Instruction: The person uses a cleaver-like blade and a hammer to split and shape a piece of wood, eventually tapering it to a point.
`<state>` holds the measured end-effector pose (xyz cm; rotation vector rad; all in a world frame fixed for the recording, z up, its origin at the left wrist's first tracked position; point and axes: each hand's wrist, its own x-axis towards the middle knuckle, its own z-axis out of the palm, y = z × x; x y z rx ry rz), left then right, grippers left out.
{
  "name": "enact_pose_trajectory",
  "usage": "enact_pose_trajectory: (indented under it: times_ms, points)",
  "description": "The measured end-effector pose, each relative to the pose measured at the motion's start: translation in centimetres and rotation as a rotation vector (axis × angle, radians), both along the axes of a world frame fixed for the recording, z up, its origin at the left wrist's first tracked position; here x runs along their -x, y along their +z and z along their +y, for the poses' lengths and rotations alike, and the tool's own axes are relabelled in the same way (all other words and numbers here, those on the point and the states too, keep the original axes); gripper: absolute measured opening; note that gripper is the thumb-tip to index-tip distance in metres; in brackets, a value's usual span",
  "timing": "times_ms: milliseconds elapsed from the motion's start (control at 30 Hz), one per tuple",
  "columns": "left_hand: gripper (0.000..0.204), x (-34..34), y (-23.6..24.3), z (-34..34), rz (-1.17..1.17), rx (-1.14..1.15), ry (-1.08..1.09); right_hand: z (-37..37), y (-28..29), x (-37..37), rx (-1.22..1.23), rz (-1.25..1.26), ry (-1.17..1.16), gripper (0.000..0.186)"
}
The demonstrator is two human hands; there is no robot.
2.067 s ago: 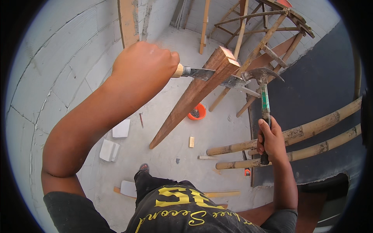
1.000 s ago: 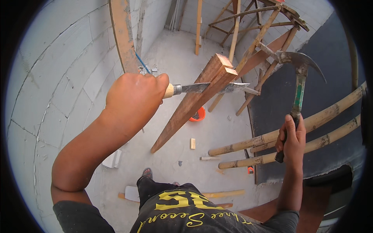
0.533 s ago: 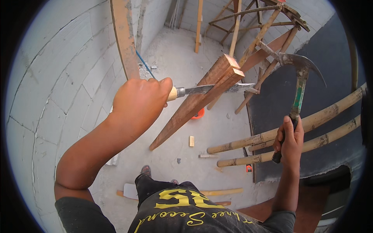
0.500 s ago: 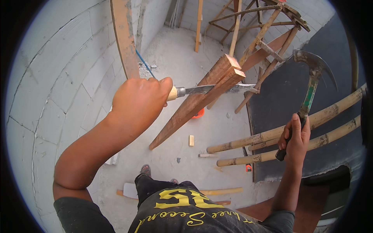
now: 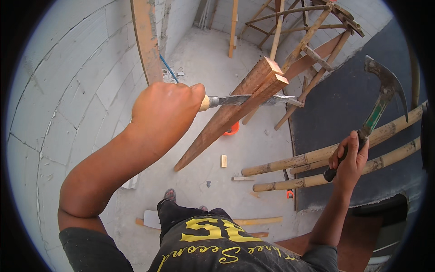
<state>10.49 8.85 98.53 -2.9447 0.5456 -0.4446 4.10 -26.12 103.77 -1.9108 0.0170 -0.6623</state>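
My left hand (image 5: pixel 165 104) is closed round the pale wooden handle of a machete (image 5: pixel 232 99). The machete's blade sits in the split upper end of a reddish-brown timber (image 5: pixel 217 129), its tip sticking out on the far right side. Tilted, that timber runs from lower left to upper right, its two cut ends parted by a gap. On the right, my right hand (image 5: pixel 350 157) grips the black handle of a claw hammer (image 5: pixel 375 111) with a green band. The hammer is raised, its head up and apart from the blade.
Two long bamboo poles (image 5: pixel 312 159) slant in from the right. A wood-and-bamboo trestle (image 5: pixel 317 45) stands at the back. Against the left block wall (image 5: pixel 77 104) rises a plank (image 5: pixel 147 41). On the floor lie an orange bucket (image 5: pixel 233 129) and a small wood block (image 5: pixel 223 161).
My right hand has moved slightly right and up, and the hammer has swung outward to the right. The machete, timber and left hand stay nearly where they were.
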Motion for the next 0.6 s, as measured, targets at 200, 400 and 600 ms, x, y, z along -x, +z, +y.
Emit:
enact_pose_trajectory:
  times_ms: [200,400,600]
  points:
    - [0.032,0.0,0.2,-0.2,0.001,0.004,0.005,1.6,-8.0,-0.8,0.072,0.626,0.116,0.017]
    - [0.032,-0.3,0.0,-0.1,0.024,-0.020,0.036,0.4,-1.5,0.4,0.010,0.121,0.047,0.017]
    - [0.034,-0.6,-0.3,-0.7,-0.011,-0.011,0.002,1.4,-9.7,-1.4,-0.045,0.251,0.074,0.021]
